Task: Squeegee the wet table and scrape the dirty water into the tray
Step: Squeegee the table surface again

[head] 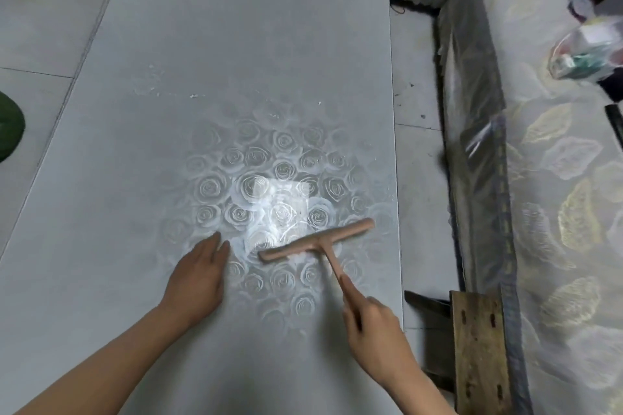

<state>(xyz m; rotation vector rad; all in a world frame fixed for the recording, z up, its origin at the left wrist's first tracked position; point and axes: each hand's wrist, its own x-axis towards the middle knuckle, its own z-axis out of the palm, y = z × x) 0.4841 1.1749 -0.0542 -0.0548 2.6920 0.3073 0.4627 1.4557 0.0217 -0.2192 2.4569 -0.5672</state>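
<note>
Squeegee [317, 241] blade down on the rose-patterned desk [209, 77], near its right edge. Right hand [374, 320] grips the handle, fingers [350, 290] curled round it. Left hand [199, 274] lies flat just beside the blade, fingers straight and close together.

Ahead of the squeegee [317, 241] the surface [236, 44] runs open to its far edge, marked only by small white flecks [194, 96]. The left hand [199, 273] lies flat just left of the squeegee, closing that side. Rightward, a narrow floor strip [418, 178] separates the surface from a plastic-wrapped mattress [556, 212] and a wooden plank [478, 347].
</note>
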